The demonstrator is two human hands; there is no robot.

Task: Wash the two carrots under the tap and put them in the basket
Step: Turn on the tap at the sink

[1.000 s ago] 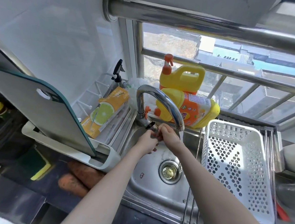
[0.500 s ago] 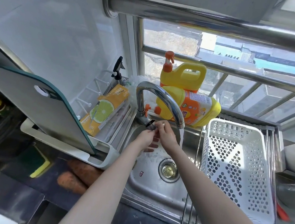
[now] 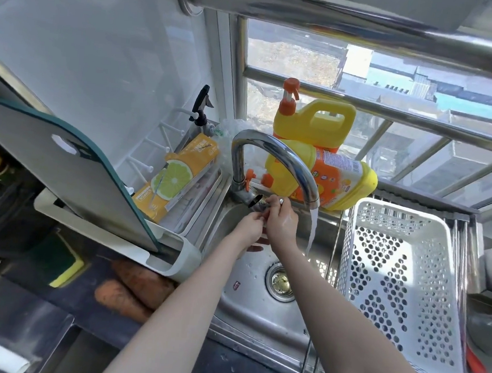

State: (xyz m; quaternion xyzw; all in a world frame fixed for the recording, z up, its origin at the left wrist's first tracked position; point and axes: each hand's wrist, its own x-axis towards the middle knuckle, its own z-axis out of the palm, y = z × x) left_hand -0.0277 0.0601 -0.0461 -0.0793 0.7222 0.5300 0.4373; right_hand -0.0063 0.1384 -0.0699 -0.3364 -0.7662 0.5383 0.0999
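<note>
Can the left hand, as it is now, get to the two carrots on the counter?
Probably yes. The carrots lie uncovered on the dark counter left of the sink, under the left forearm; the left hand holds nothing.

Yellow box (image 3: 177, 178) with a lime-slice picture: printed lettering on its face and end, too blurred to read. Lying detergent bottle (image 3: 328, 178): orange label with white and coloured print, illegible. Sink (image 3: 247, 310): small red-and-white sticker (image 3: 236, 285) beside the drain, mark unreadable.
</note>
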